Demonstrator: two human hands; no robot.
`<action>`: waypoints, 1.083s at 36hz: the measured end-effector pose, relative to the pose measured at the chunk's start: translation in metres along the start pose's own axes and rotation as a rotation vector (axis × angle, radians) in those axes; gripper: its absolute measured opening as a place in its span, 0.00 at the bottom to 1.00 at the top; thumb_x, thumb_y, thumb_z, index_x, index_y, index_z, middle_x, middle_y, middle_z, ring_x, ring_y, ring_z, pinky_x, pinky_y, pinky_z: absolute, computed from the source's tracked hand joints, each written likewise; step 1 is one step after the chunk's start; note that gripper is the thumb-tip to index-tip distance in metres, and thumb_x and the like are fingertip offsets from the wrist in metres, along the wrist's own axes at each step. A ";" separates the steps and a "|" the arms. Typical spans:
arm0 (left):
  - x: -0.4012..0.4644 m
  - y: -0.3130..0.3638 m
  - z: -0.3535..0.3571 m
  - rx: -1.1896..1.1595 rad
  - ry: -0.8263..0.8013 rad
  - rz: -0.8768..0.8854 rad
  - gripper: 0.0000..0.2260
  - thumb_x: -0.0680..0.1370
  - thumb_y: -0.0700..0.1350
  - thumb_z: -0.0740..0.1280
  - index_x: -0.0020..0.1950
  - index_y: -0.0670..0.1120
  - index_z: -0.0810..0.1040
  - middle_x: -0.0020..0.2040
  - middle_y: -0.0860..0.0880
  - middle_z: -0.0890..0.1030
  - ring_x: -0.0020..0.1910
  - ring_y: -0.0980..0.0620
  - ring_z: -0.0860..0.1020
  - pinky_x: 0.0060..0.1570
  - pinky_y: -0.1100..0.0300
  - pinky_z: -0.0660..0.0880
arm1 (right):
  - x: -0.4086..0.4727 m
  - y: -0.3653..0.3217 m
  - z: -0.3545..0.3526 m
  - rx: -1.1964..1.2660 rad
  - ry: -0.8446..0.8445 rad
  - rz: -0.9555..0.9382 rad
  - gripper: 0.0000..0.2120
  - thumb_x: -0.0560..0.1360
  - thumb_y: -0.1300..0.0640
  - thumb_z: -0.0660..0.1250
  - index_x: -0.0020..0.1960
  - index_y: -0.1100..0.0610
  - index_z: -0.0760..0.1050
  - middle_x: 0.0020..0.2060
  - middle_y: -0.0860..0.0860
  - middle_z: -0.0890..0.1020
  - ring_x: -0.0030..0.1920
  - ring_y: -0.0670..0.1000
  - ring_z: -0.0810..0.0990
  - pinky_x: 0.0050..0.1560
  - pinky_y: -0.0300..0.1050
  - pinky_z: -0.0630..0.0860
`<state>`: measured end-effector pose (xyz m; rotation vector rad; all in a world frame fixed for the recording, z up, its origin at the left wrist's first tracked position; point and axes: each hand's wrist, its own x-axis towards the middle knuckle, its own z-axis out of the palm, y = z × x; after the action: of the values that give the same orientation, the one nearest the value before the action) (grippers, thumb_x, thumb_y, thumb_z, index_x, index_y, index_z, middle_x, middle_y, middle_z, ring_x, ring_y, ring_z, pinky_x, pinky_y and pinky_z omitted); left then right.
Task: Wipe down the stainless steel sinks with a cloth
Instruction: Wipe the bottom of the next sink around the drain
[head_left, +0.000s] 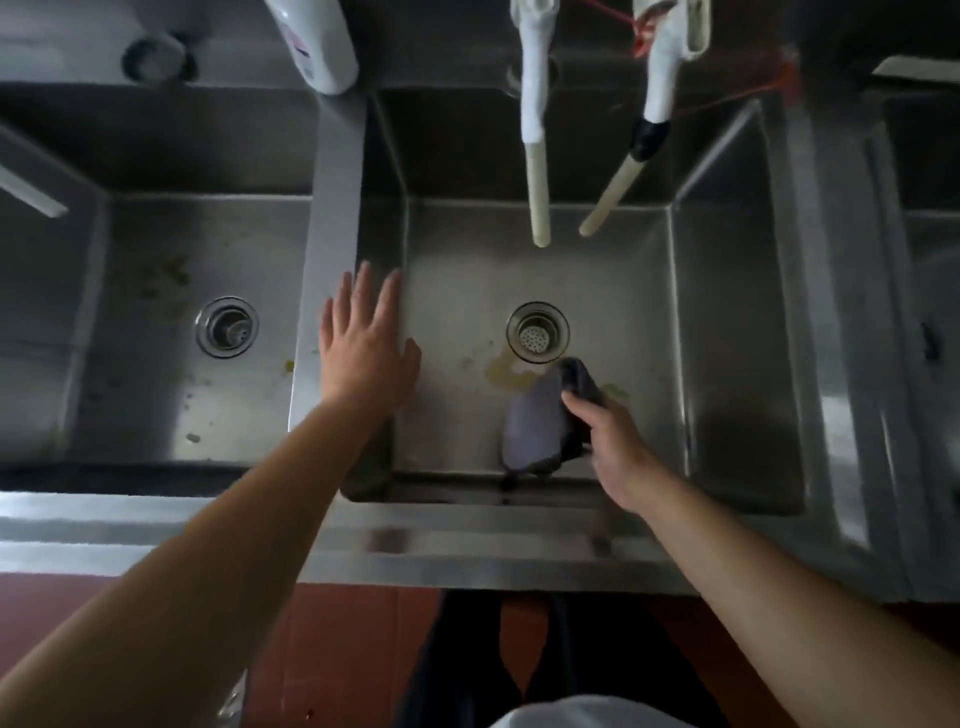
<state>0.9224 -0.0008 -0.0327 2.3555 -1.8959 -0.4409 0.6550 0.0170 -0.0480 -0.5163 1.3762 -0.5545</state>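
Half of cloth (540, 421) behind right hand (618, 447)

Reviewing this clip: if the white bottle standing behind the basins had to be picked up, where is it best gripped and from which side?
Probably around the body of the white bottle, reached from the front with the free left hand. Only its rounded lower body shows; the top is cut off by the frame, so a cap or pump cannot be judged. It stands on the ledge behind the divider, and the right hand holds the cloth.
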 end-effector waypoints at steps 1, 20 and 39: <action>0.010 -0.011 -0.002 0.037 0.014 -0.035 0.36 0.80 0.50 0.63 0.81 0.53 0.45 0.82 0.46 0.45 0.80 0.44 0.41 0.76 0.47 0.39 | 0.021 -0.003 0.004 0.023 0.009 0.074 0.09 0.80 0.54 0.64 0.59 0.50 0.78 0.49 0.45 0.85 0.50 0.48 0.84 0.49 0.47 0.76; 0.058 -0.061 0.017 -0.088 0.183 -0.043 0.34 0.73 0.48 0.64 0.79 0.50 0.62 0.79 0.46 0.62 0.79 0.45 0.56 0.77 0.44 0.51 | 0.275 -0.024 0.029 -1.663 0.021 -0.453 0.33 0.80 0.38 0.57 0.79 0.37 0.44 0.81 0.48 0.46 0.80 0.57 0.45 0.75 0.66 0.49; 0.060 -0.068 0.022 -0.064 0.186 -0.012 0.35 0.71 0.47 0.64 0.79 0.49 0.62 0.80 0.45 0.61 0.79 0.44 0.57 0.76 0.41 0.56 | 0.346 -0.010 0.124 -1.390 0.320 -0.367 0.36 0.81 0.42 0.51 0.81 0.53 0.39 0.81 0.54 0.42 0.80 0.58 0.38 0.79 0.56 0.44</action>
<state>0.9919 -0.0414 -0.0800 2.2801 -1.7605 -0.2679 0.8149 -0.2106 -0.2892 -1.8780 1.8606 0.1520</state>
